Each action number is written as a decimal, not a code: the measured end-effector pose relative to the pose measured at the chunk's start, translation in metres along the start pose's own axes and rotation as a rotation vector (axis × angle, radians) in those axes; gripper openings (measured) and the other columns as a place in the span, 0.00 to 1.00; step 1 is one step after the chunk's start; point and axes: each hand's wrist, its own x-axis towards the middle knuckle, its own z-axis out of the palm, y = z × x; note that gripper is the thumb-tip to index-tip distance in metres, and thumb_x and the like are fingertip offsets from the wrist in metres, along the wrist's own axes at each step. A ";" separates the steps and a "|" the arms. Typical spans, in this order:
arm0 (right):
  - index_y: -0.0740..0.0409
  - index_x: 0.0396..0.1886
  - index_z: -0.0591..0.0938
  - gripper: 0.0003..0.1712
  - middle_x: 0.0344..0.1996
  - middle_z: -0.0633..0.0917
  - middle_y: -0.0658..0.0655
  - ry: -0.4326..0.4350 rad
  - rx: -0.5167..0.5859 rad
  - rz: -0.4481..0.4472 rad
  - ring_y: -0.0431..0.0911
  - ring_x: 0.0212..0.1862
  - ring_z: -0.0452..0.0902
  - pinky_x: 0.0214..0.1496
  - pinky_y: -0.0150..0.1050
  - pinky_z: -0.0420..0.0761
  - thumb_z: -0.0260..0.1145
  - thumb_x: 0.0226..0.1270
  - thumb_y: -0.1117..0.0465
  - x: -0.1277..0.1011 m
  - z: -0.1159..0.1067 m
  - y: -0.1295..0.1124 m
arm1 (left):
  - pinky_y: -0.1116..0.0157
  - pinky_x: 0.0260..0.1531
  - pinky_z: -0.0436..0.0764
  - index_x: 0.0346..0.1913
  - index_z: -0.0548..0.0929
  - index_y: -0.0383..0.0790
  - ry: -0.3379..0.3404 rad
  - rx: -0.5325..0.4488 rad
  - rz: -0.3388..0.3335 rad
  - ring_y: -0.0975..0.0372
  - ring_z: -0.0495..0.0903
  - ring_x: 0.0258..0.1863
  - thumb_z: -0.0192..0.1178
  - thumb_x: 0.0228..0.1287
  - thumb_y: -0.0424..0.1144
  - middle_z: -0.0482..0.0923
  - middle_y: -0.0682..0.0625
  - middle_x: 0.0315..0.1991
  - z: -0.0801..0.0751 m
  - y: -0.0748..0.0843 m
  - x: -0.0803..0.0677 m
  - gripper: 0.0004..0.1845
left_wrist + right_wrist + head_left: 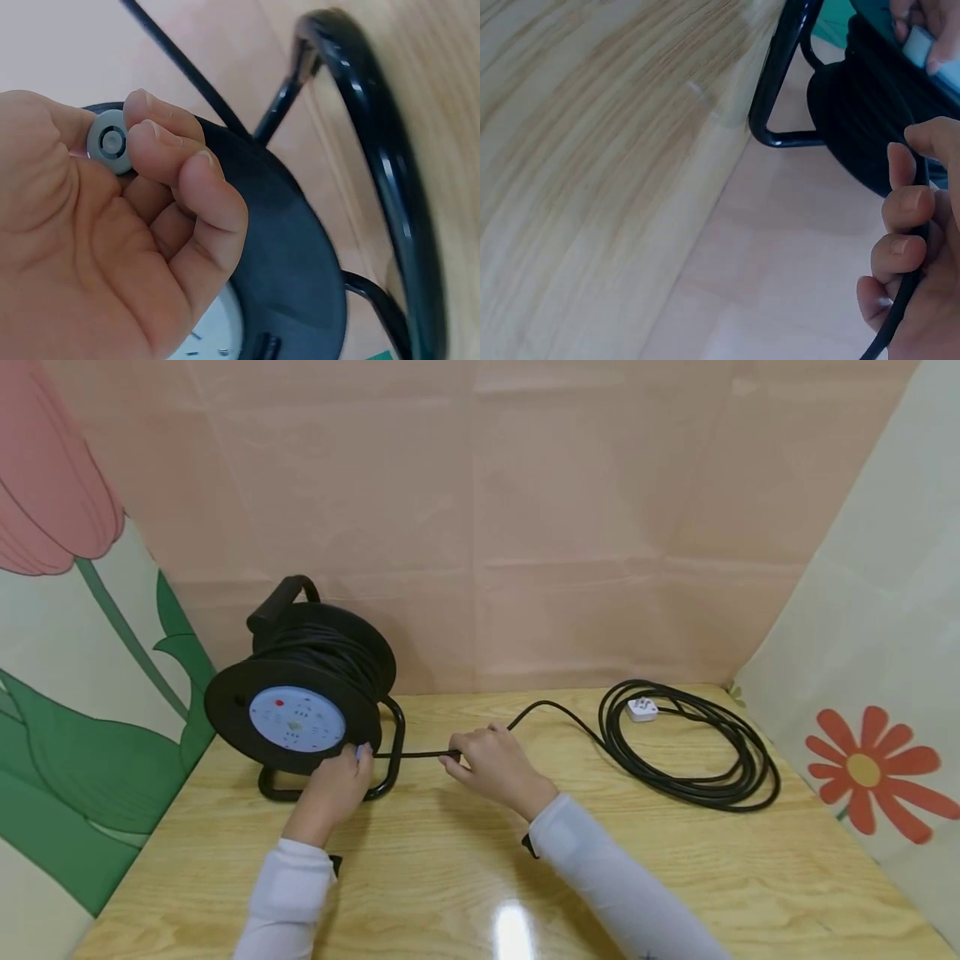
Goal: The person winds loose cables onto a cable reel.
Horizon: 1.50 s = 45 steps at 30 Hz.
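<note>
- The wooden table [675, 877] carries everything we see; our landmark is the black cable reel [300, 693], standing on its tube frame [390, 768] at the table's left, just before the pink backdrop.
- We judge the step to be winding cable onto the reel; the next move calls for turning the reel's crank while feeding slack evenly.
- To the right of the reel, well apart, the loose coil of black cable [690, 752] lies flat, with the white plug [642, 708] inside its far edge.
- One cable strand [420, 753] runs taut from the reel to our right hand [491, 764], whose fingers curl round it.
- Our left hand [337, 781] pinches the small grey crank knob [110, 142] on the reel's front flange.
- Nothing blocks the cable's path; the frame's loop could snag it.
</note>
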 end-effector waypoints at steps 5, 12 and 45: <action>0.52 0.37 0.85 0.14 0.26 0.86 0.46 -0.067 0.014 0.004 0.35 0.21 0.72 0.32 0.38 0.69 0.64 0.74 0.47 0.000 0.007 0.000 | 0.41 0.49 0.77 0.60 0.69 0.18 -0.029 0.014 -0.007 0.34 0.78 0.51 0.28 0.83 0.51 0.74 0.21 0.54 0.002 -0.009 0.000 0.35; 0.52 0.36 0.83 0.10 0.19 0.79 0.43 -0.151 0.092 0.016 0.34 0.16 0.62 0.19 0.31 0.66 0.62 0.74 0.52 0.002 0.011 -0.007 | 0.41 0.50 0.76 0.62 0.67 0.16 -0.053 0.014 -0.033 0.33 0.77 0.52 0.28 0.83 0.52 0.73 0.20 0.55 0.006 -0.021 0.001 0.36; 0.47 0.35 0.76 0.18 0.20 0.72 0.43 -0.407 0.380 0.148 0.36 0.23 0.67 0.30 0.36 0.73 0.50 0.81 0.42 -0.038 -0.004 0.021 | 0.38 0.55 0.72 0.60 0.65 0.14 -0.043 0.061 -0.121 0.28 0.73 0.54 0.30 0.82 0.50 0.70 0.16 0.54 0.000 -0.063 -0.004 0.34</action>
